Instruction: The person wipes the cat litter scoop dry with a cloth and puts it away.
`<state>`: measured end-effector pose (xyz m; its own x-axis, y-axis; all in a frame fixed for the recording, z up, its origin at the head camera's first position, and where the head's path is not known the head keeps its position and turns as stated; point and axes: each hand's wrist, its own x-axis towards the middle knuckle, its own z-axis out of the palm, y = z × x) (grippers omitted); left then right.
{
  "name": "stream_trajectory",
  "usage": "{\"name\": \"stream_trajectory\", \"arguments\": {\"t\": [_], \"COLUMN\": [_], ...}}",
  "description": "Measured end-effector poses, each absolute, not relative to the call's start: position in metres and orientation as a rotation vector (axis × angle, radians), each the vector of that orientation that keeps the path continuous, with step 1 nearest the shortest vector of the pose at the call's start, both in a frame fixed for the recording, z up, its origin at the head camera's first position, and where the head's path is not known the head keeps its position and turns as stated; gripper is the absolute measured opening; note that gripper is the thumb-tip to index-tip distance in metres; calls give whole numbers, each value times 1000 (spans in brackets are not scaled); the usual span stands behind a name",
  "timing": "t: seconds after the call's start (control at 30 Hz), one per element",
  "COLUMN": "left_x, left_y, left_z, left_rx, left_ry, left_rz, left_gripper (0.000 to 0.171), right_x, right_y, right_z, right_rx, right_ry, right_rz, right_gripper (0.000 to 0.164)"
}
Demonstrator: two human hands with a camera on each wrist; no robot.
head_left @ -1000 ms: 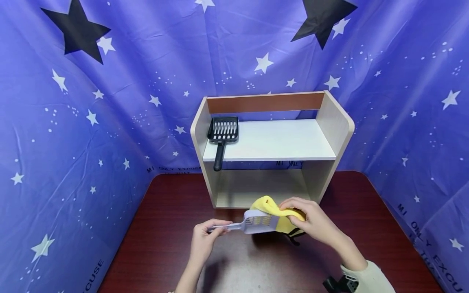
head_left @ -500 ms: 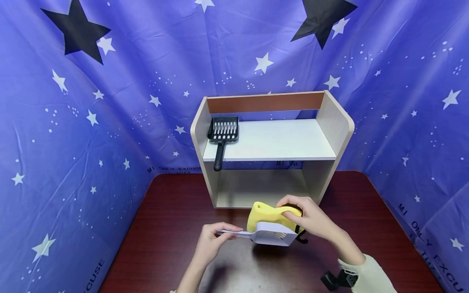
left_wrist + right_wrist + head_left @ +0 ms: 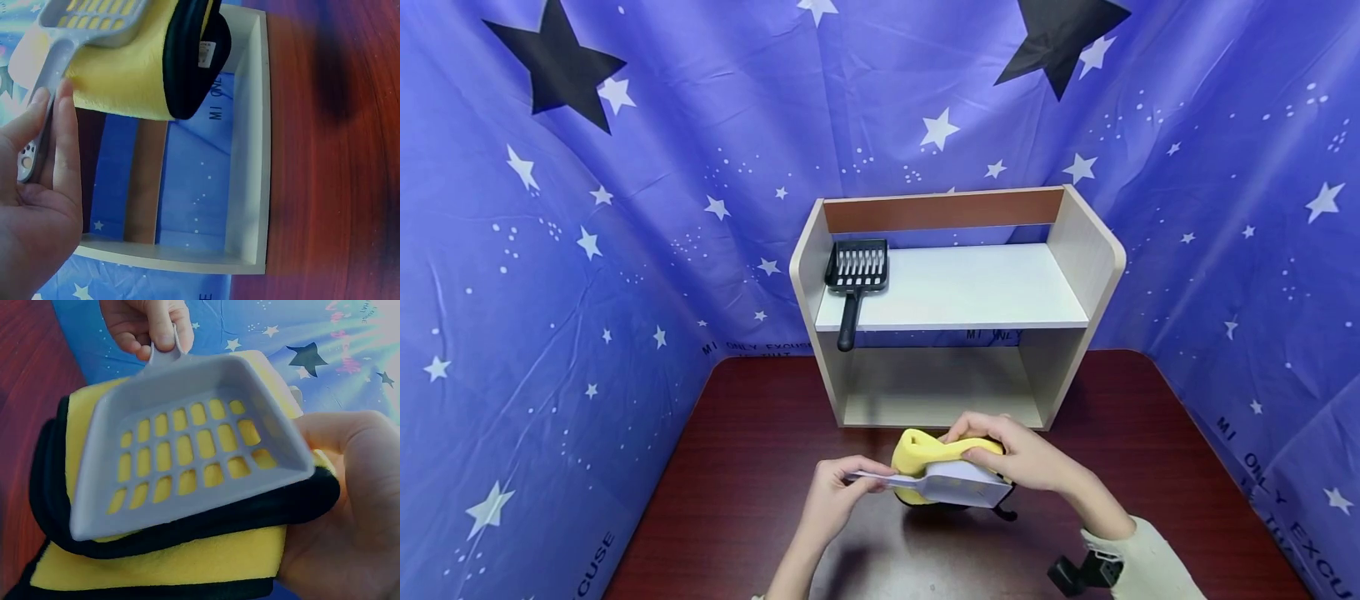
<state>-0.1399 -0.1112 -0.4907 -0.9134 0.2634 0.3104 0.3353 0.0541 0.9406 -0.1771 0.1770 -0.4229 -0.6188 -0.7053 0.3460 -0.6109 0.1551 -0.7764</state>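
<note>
In the head view my left hand (image 3: 842, 496) pinches the handle of a pale grey-lavender litter scoop (image 3: 962, 483). Its slotted pan points to the right. My right hand (image 3: 1026, 458) grips a folded yellow cloth (image 3: 917, 450) with black edging, which lies against the pan. The right wrist view looks into the pan, and yellow cloth (image 3: 256, 544) shows through the slots and below the rim. From the left wrist, thumb and fingers are seen on the scoop handle (image 3: 53, 65), and a small white tag shows on the cloth's dark edge.
A two-level wooden shelf (image 3: 1082, 292) stands at the back of the dark red table (image 3: 737, 467). On its upper board lies a black slotted scoop (image 3: 861, 267), its handle over the front edge. A blue starry curtain (image 3: 700, 208) surrounds the table.
The scoop has tilted and shifted slightly right and down since a second ago. My right hand and the cloth have moved left and down, and the cloth now lies more behind the pan.
</note>
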Motion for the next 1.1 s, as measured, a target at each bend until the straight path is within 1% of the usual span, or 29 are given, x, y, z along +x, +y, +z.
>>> {"name": "stream_trajectory", "arguments": {"t": [0.2, 0.4, 0.8, 0.97, 1.1], "left_x": [-140, -140, -143, -145, -147], "left_y": [-112, -113, -119, -121, -124], "left_z": [-490, -489, -492, -492, -492], "left_rx": [-501, -447, -450, -417, -388], "left_ry": [-2287, -2291, -2236, -2203, -2176], "left_rz": [-2038, -2017, -2037, -2055, -2076], "left_gripper": [12, 11, 12, 11, 12], "right_x": [-177, -178, -177, -175, -174], "right_y": [179, 183, 193, 198, 202], "right_z": [-425, -426, -428, -428, -428], "right_rx": [-1295, -1254, -1178, -1114, -1113], "right_ry": [2342, 2360, 2380, 2346, 2369], "right_rz": [-1453, -1429, -1446, -1499, -1525], "right_gripper": [19, 18, 18, 17, 17]}}
